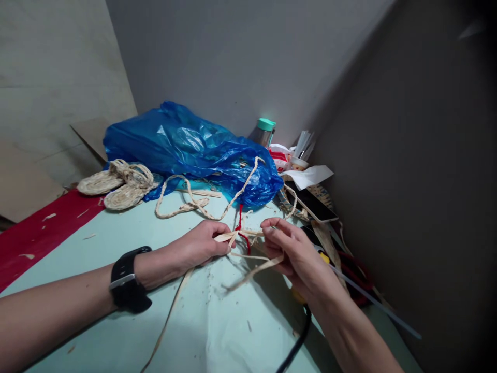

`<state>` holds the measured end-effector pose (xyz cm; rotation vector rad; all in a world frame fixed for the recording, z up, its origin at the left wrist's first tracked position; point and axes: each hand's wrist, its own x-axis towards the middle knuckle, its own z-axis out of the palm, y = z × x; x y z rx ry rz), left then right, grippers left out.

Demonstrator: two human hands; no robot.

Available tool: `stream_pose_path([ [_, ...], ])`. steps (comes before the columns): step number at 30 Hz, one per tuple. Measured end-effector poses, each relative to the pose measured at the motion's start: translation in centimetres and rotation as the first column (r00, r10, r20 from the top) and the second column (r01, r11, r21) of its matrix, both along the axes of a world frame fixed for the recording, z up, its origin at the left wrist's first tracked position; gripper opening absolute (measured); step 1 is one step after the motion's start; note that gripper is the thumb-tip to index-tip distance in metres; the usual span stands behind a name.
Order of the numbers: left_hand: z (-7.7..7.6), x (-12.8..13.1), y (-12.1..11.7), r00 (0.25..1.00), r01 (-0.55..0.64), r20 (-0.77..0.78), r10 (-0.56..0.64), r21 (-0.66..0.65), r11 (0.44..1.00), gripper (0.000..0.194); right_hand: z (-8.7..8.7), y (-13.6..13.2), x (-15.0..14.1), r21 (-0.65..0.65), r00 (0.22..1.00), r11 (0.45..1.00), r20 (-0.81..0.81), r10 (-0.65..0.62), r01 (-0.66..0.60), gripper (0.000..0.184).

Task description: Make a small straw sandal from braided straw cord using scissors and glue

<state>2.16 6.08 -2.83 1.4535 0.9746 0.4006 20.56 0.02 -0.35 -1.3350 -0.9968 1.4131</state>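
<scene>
Pale flat straw strips [225, 237] meet in a small crossing between my two hands, just above the tabletop. My left hand [205, 241], with a black watch on its wrist, pinches the crossing from the left side. From beneath it a long strip [171, 311] trails toward the near edge. My right hand [285, 243] is closed with fingertips together on strip ends, and one loose strip [252, 274] hangs from its lower fingers. A red cord [239, 220] runs down from the blue bag to the crossing and shows again below it.
A blue plastic bag [174, 142] lies at the back. Woven straw sandals [130, 189] sit left, by a red cloth [58, 233]. A braided straw rope [229, 204] curves across the middle. A bottle [264, 132], a phone [316, 204] and a yellow-and-black tool [298, 295] stand or lie right.
</scene>
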Motion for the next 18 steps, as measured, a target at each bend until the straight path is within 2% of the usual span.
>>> stream_pose_path([
  [5,0.0,0.1,0.0,1.000,-0.012,0.001,0.012,0.042,0.999,0.008,0.8,-0.2,0.7,0.145,0.993,0.989,-0.114,0.020,-0.003,0.027],
  [8,0.0,0.1,0.0,1.000,-0.010,0.012,0.009,0.064,0.998,0.008,1.3,-0.2,1.0,0.129,0.971,0.991,-0.230,0.069,-0.040,0.027],
  [14,-0.6,0.1,0.2,0.999,0.004,0.040,-0.008,0.096,0.995,0.016,3.1,-0.9,1.8,0.100,0.974,0.985,-0.161,0.159,-0.144,0.025],
  [18,-0.7,0.1,0.3,1.000,0.005,0.021,-0.007,0.113,0.994,0.015,3.7,-1.3,2.5,0.075,0.960,0.967,-0.125,0.251,-0.243,0.023],
])
